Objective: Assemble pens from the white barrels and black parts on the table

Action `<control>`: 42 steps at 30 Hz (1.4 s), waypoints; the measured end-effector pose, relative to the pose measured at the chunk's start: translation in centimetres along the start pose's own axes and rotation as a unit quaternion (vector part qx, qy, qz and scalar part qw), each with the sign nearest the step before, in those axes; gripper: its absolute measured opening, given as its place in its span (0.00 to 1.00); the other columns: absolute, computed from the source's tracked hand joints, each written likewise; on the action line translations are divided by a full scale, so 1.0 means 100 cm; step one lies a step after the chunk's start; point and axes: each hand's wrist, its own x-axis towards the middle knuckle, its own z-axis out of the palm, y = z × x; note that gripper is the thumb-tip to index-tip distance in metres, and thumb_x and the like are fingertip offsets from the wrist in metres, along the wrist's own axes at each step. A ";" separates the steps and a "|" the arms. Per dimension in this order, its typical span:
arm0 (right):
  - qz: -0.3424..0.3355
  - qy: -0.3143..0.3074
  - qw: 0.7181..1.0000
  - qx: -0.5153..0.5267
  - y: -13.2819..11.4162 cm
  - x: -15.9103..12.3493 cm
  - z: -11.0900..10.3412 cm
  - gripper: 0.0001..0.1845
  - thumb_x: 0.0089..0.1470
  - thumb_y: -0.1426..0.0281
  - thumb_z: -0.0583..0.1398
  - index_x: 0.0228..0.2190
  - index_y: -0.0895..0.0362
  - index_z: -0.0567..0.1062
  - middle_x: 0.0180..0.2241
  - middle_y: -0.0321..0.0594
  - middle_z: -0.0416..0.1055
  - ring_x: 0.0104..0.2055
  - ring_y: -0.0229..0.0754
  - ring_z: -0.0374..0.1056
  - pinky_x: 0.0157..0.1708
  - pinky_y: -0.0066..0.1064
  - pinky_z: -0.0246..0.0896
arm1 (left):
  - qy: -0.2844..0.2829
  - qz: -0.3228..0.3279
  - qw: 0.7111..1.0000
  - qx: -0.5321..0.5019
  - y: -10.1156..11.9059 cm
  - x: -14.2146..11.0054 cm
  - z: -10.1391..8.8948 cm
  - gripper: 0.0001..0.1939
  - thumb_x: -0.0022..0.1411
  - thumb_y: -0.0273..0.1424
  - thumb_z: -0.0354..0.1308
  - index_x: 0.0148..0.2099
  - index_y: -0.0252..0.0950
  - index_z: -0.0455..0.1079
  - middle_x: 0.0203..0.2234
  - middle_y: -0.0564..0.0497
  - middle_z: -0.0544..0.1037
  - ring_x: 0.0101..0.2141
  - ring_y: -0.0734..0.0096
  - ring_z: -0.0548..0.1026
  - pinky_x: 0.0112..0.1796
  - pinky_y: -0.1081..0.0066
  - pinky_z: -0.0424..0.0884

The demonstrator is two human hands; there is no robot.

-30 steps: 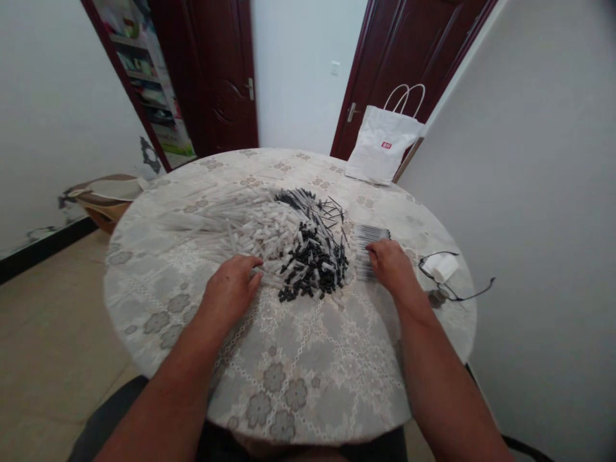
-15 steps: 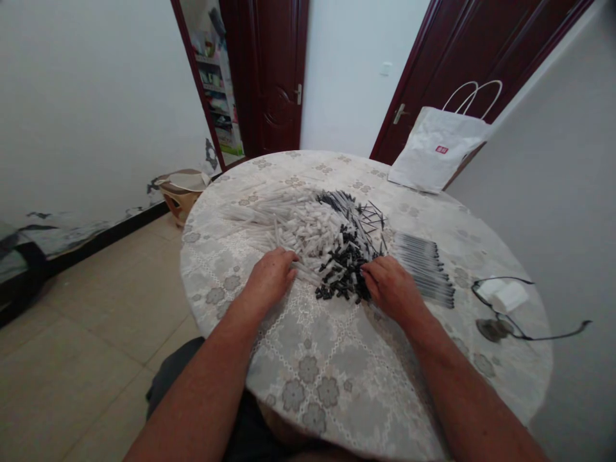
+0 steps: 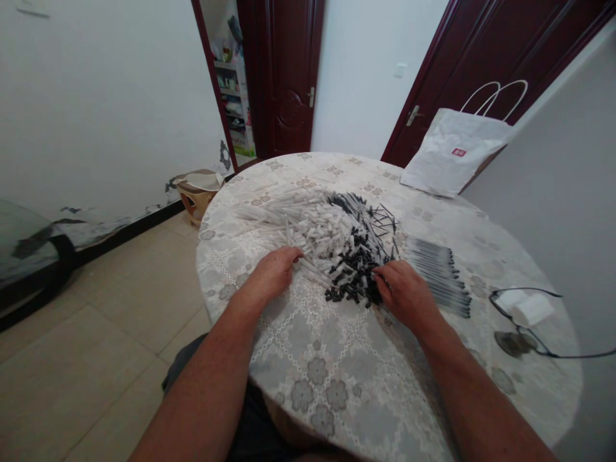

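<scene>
A heap of pen parts lies in the middle of a round table (image 3: pixel 337 385) with a patterned cloth. White tubes (image 3: pixel 308 224) fill its left and middle, small black caps (image 3: pixel 353 279) its near side, and thin black refills (image 3: pixel 373 215) its far side. My left hand (image 3: pixel 272 274) rests knuckles up at the near left edge of the white tubes, fingers curled into them. My right hand (image 3: pixel 407 295) is at the right edge of the black caps, fingertips pinched among them. What either hand holds is hidden. A neat row of finished dark pens (image 3: pixel 440 276) lies just right of my right hand.
A white paper bag (image 3: pixel 455 151) leans at the table's far right by a dark door. Glasses (image 3: pixel 534 321) and a white folded wad (image 3: pixel 527 308) lie at the right edge. A small stool (image 3: pixel 197 189) stands on the floor at left, near the wall.
My right hand left the row of dark pens and moved left to the black caps. My left hand stayed at the white tubes. The view swung left.
</scene>
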 end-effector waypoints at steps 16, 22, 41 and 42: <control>-0.013 0.015 1.000 0.007 0.002 -0.001 0.001 0.11 0.66 0.69 0.55 0.41 0.56 0.78 0.37 0.47 0.74 0.43 0.51 0.66 0.46 0.40 0.61 | -0.009 -0.095 0.978 0.187 -0.008 0.002 -0.007 0.19 0.63 0.25 0.53 0.53 0.40 0.78 0.44 0.41 0.74 0.43 0.56 0.74 0.42 0.64 0.69; 0.008 0.005 1.000 0.002 0.001 -0.001 -0.002 0.11 0.66 0.70 0.56 0.41 0.57 0.78 0.38 0.48 0.74 0.46 0.51 0.67 0.47 0.39 0.61 | 0.037 -0.067 0.985 0.153 -0.009 0.004 -0.008 0.17 0.64 0.26 0.52 0.50 0.41 0.77 0.45 0.43 0.74 0.45 0.57 0.73 0.45 0.63 0.69; 0.039 0.032 0.999 0.016 0.011 -0.001 -0.003 0.09 0.65 0.71 0.57 0.41 0.58 0.78 0.38 0.47 0.74 0.45 0.50 0.67 0.48 0.38 0.61 | 0.248 -0.115 0.917 -0.289 0.024 0.007 -0.009 0.11 0.68 0.40 0.56 0.45 0.39 0.68 0.34 0.51 0.76 0.32 0.66 0.75 0.33 0.68 0.72; 0.038 0.034 0.999 0.016 0.011 -0.001 -0.003 0.09 0.65 0.71 0.57 0.41 0.58 0.77 0.38 0.47 0.74 0.44 0.50 0.67 0.48 0.38 0.61 | 0.235 -0.127 0.898 -0.349 0.026 0.008 -0.006 0.11 0.67 0.41 0.57 0.43 0.38 0.68 0.33 0.51 0.76 0.32 0.67 0.75 0.31 0.69 0.71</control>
